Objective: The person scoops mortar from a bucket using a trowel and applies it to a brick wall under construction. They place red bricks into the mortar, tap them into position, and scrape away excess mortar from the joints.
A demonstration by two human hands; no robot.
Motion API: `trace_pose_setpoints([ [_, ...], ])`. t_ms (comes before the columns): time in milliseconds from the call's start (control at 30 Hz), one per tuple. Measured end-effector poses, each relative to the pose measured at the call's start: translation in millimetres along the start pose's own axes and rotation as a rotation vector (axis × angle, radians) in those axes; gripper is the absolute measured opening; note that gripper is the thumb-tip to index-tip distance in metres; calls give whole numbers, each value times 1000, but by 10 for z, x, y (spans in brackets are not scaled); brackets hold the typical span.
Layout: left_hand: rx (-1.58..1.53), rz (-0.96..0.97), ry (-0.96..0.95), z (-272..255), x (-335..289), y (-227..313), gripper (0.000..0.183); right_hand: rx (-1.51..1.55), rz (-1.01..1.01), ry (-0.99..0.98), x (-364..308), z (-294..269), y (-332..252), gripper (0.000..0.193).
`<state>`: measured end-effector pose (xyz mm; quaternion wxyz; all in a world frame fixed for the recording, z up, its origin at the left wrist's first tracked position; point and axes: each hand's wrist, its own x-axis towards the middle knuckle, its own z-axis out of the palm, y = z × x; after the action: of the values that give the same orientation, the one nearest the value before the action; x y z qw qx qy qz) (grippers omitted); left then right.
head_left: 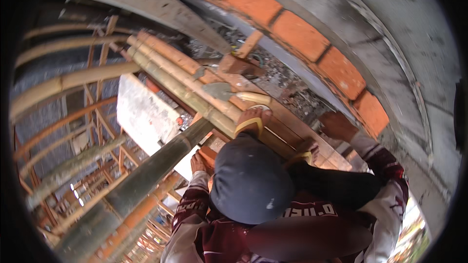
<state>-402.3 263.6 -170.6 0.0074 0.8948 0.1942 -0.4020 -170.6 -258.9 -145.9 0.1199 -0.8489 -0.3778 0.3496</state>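
Note:
Low at the left, my left hand (197, 162) is closed on the side of an orange brick (208, 156), partly hidden behind my dark-clad knee. My right hand (338, 125) reaches down beside the row of orange bricks (301, 34) in the wall. Its fingers curl under near the rubble; what they hold, if anything, is hidden. Ahead of my foot lies a trowel (218, 90) with its pale handle (253, 97) across the planks. Neither hand touches it.
My sandalled feet (253, 118) stand on bamboo poles (187, 95) and planks (287, 122). A brick piece (240, 66) lies by mortar rubble (297, 92). A thick bamboo pole (151, 165) and a pale board (146, 112) are left. Below is open framing (97, 112); a grey wall (399, 44) rises right.

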Motion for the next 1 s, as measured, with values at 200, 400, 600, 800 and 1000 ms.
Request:
trace_pose_setpoints([
  [200,187,511,316,-226,764,2118,65,146,10,82,-306,278,-180,27],
  [400,-182,266,302,-469,660,2122,66,231,21,173,-401,424,-311,24],
  [600,-537,514,255,-1290,498,1739,87,400,124,414,-352,564,-571,26],
  [800,-320,1005,-35,-2192,326,2287,119,579,81,467,-313,538,-788,35],
  [1000,-483,1019,-490,-2275,-42,3733,97,1017,246,756,-439,489,-1013,74],
])
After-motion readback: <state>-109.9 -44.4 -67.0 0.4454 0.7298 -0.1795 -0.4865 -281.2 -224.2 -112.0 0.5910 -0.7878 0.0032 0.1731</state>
